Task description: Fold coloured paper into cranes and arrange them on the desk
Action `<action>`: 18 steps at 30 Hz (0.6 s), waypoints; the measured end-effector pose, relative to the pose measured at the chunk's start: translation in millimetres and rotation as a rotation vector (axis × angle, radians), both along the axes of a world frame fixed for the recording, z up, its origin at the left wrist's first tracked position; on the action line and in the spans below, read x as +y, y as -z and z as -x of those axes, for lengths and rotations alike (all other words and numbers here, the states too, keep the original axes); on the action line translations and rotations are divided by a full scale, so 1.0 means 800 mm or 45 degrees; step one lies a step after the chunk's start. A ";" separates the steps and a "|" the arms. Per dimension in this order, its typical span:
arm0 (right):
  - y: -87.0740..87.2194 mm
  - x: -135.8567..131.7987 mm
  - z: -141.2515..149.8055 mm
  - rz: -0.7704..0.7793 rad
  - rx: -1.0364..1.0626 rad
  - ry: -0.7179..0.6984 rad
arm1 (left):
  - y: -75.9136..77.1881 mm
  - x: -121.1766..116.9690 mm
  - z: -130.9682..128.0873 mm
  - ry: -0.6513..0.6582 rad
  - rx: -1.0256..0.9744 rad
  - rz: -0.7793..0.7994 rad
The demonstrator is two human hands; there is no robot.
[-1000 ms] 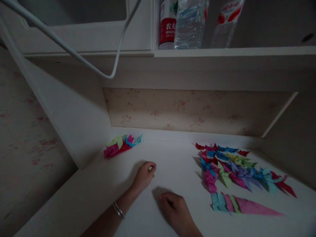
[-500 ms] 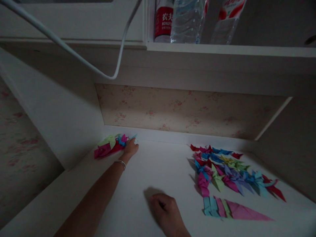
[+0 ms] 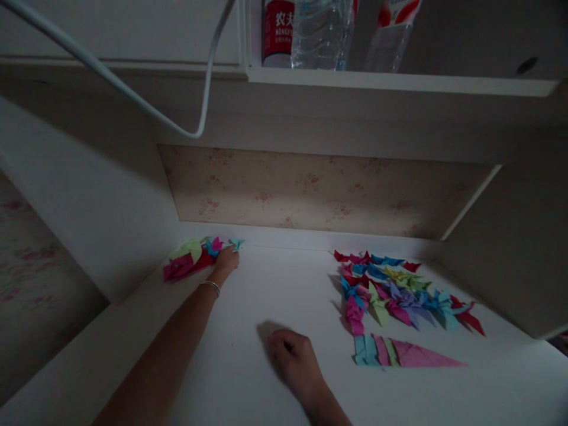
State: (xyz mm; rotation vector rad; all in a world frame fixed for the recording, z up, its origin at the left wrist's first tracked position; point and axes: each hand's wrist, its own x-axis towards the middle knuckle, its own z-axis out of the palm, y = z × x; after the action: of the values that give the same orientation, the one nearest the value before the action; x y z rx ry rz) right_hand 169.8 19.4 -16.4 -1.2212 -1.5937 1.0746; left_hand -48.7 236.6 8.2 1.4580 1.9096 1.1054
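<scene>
My left hand (image 3: 227, 259) reaches to the far left of the white desk (image 3: 248, 296), a bracelet on its wrist. Its fingers close at a light blue folded paper crane (image 3: 236, 243); the fingertips are partly hidden. Beside that hand lies a small pile of folded paper: a magenta piece (image 3: 178, 267), a light green piece (image 3: 191, 248) and a blue one (image 3: 210, 247). My right hand (image 3: 295, 358) rests on the desk nearer to me, curled into a loose fist with nothing visible in it.
Several colourful paper cranes (image 3: 399, 296) lie in rows on the right. In front of them is a row of flat folded pieces with a pink pointed one (image 3: 423, 355). Overhead are a shelf edge (image 3: 377, 81) with plastic bottles (image 3: 317, 35) and a hanging white cable (image 3: 195, 135).
My left hand has shifted slightly, its fingers drawing in at the light blue crane, which now shows more fully. My right hand stays curled. The whole view has moved a little.
</scene>
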 end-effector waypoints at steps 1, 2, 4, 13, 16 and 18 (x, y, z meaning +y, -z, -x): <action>0.000 0.000 0.000 0.043 0.052 0.018 | -0.001 -0.004 -0.003 -0.007 -0.033 -0.005; 0.000 0.000 -0.001 0.090 0.112 0.031 | -0.002 -0.009 -0.006 -0.009 -0.074 -0.016; 0.001 0.001 -0.001 0.182 0.236 0.054 | -0.006 -0.027 -0.015 0.020 -0.155 -0.063; 0.005 0.017 -0.004 0.286 0.805 0.154 | -0.016 -0.187 -0.058 0.427 -0.519 -0.150; 0.001 0.015 -0.009 0.304 0.921 0.153 | -0.009 -0.230 -0.068 0.453 -0.566 -0.117; -0.001 0.011 -0.012 0.310 0.940 0.134 | -0.004 -0.251 -0.073 0.452 -0.552 -0.117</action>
State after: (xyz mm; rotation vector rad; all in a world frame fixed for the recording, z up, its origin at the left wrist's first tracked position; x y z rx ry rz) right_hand 179.5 28.3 -15.7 -0.8837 -0.8434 1.4613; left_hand 9.5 36.2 11.3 1.3955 1.2644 1.2257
